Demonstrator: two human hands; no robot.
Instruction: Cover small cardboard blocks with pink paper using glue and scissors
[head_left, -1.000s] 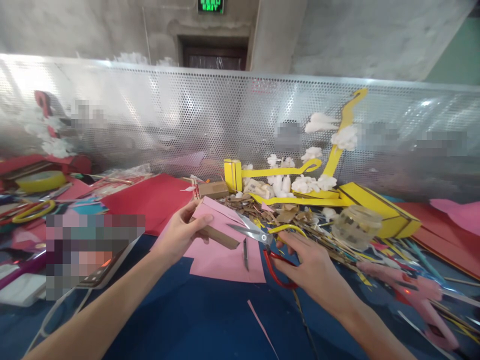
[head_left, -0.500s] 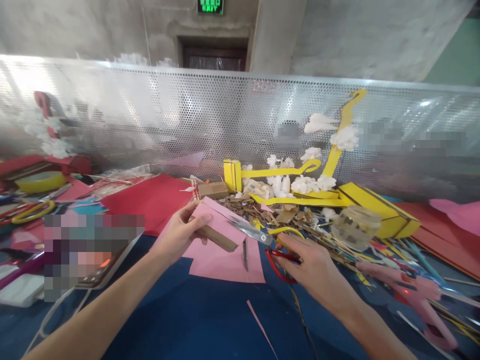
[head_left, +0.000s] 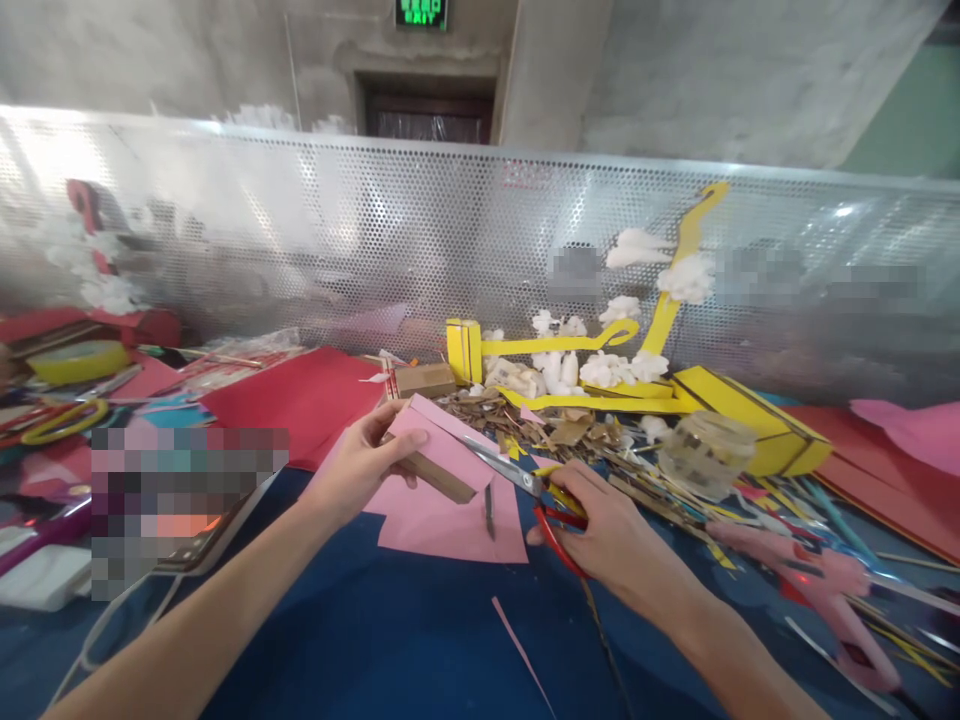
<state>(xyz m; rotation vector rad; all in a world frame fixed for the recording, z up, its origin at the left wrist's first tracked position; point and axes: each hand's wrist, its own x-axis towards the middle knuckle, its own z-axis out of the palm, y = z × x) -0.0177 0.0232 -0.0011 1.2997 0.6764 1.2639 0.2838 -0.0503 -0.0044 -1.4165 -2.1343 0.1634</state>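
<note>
1. Nearest to me a thin pink paper strip (head_left: 516, 642) lies loose on the blue table (head_left: 390, 620), between my two forearms.
2. My right hand (head_left: 609, 530) is closed around the red handles of the scissors (head_left: 537, 497), fingers through the loops. The metal blades point up and to the left, and their tips reach the pink paper on the block. I cannot tell how far apart the blades are.
3. My left hand (head_left: 361, 465) grips the cardboard block (head_left: 435, 468) from its left end, thumb on top and fingers underneath, and holds it tilted just above the table.
4. Pink paper (head_left: 442, 440) lies over the top of the block. A larger pink sheet (head_left: 450, 525) lies flat on the table below it, with a small dark blade-like tool (head_left: 489, 497) resting on it.
5. Just beyond the scissors lies a heap of cardboard scraps (head_left: 581, 432).
6. To the right, a glass jar (head_left: 709, 452) stands among the scraps, and a pink glue gun (head_left: 821, 580) lies nearer my right forearm.
7. To the left, a red sheet (head_left: 300, 395) covers the table, with a small cardboard box (head_left: 426, 379) at its far right corner.
8. Further back stands a yellow cardboard model (head_left: 750, 415) with white cotton tufts (head_left: 622, 368) around it.
9. A perforated metal screen (head_left: 360, 240) closes off the far edge of the table, and a green exit sign (head_left: 420, 12) glows above it.
</note>
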